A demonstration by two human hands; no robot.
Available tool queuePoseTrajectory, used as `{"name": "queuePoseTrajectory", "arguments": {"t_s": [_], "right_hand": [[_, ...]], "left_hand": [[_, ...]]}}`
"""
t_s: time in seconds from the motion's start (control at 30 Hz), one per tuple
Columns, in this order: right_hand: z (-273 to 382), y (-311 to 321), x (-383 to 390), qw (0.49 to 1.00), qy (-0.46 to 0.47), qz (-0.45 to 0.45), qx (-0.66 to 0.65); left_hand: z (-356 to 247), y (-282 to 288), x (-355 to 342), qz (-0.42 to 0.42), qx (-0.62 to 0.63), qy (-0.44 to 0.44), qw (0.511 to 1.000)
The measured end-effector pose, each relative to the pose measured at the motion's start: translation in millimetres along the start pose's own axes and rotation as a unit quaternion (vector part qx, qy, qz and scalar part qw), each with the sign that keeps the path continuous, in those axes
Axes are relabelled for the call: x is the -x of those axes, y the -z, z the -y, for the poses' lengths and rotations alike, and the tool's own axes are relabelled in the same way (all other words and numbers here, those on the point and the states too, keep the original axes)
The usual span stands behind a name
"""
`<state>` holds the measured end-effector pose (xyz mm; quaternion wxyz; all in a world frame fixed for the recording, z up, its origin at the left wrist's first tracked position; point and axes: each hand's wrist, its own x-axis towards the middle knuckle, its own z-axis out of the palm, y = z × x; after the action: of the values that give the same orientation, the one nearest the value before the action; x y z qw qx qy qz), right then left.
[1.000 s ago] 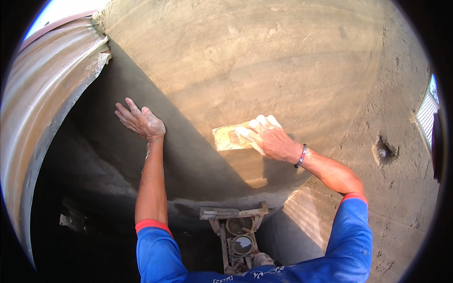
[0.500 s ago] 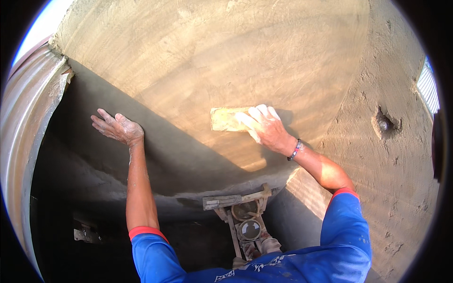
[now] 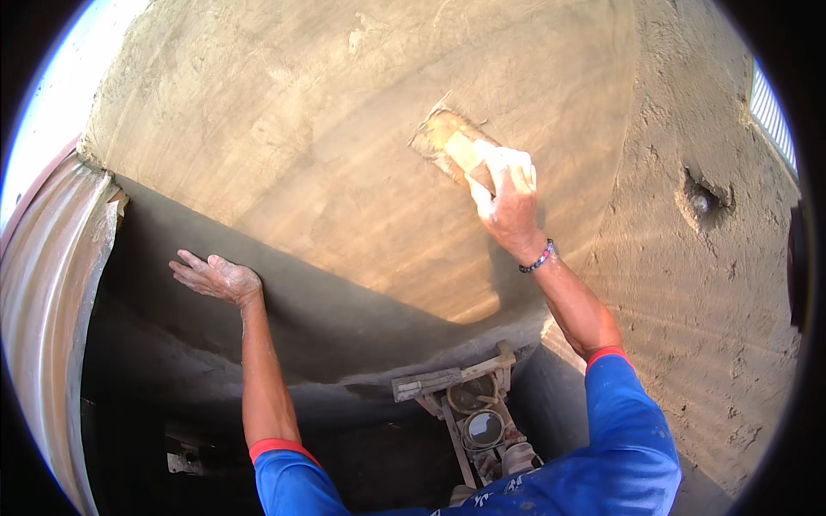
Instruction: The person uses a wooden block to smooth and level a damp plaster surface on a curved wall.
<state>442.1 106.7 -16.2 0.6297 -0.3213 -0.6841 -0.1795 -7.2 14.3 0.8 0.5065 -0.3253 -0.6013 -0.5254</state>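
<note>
A yellowish rectangular plastering float (image 3: 446,136) lies against the sunlit plastered wall (image 3: 318,77), tilted diagonally toward upper left. My right hand (image 3: 508,189), white with plaster on the fingers and wearing a beaded bracelet, is closed on it. Lower left, my left hand (image 3: 215,277) rests palm-first on the shaded part of the same wall, its dusty fingers spread and holding nothing.
A corrugated metal sheet (image 3: 47,301) runs down the left edge. Below me are a wooden ladder-like frame (image 3: 427,385) and round containers (image 3: 483,430). Rougher plaster (image 3: 680,335) with a hole (image 3: 701,202) covers the right, beside corrugated metal (image 3: 768,112).
My right hand has moved upward with the float, which turned from level to diagonal. My left hand shifted left earlier, then sits lower in the picture as the view has moved.
</note>
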Motion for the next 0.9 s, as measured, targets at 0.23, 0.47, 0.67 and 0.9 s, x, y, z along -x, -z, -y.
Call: {"name": "queuePoseTrajectory", "arguments": {"t_s": [0.23, 0.47, 0.67, 0.9], "right_hand": [[10, 15, 65, 0.962, 0.075, 0.238, -0.112], [-37, 43, -97, 0.999, 0.013, -0.007, -0.029], [13, -5, 52, 0.967, 0.159, 0.197, -0.011], [-15, 35, -3, 0.985, 0.097, 0.13, -0.058]], "left_hand": [[11, 3, 2, 0.019, -0.013, -0.002, 1.0], [-3, 4, 5, 0.028, 0.003, 0.011, 1.0], [4, 4, 4, 0.031, 0.011, 0.009, 0.999], [4, 4, 0, 0.034, -0.012, 0.018, 0.999]]}}
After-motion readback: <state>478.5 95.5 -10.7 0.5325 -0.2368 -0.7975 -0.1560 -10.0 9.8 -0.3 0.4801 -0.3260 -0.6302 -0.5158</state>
